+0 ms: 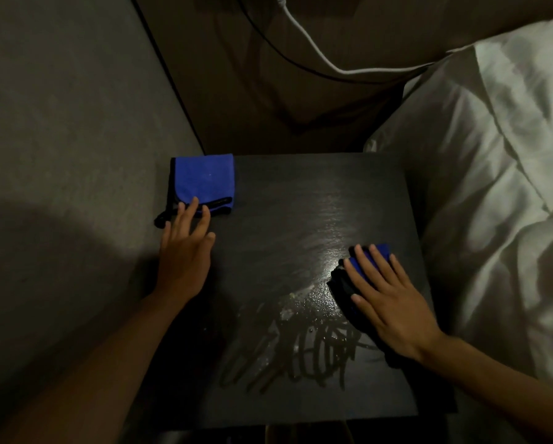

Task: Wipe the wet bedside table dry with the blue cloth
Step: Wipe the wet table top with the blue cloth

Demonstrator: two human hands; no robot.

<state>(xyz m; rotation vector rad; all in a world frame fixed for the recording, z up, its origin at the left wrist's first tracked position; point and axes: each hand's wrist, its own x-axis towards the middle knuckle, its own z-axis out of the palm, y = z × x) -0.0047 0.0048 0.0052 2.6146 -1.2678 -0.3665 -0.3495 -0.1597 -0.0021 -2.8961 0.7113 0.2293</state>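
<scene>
On the dark square wooden desk [300,193], the right hand [393,302] presses flat, fingers [366,264] spread apart, on a blue cloth with black edging [379,253] near the desk's right edge (wet streaks glisten just left of it). The left hand [185,251], fingers splayed, touches a 2nd folded blue cloth [204,184] at the far-left corner.

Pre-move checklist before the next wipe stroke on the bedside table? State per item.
1. Right hand flat on a blue cloth, pressed to the black bedside table: ok.
2. Wet streaks and droplets remain near the front: not ok.
3. Left hand, fingers touching the second folded blue cloth at the back-left corner, clear of the wet patch: ok.
4. Stroke path free of other objects: ok.
5. Cloth saturation: cannot tell.
</scene>
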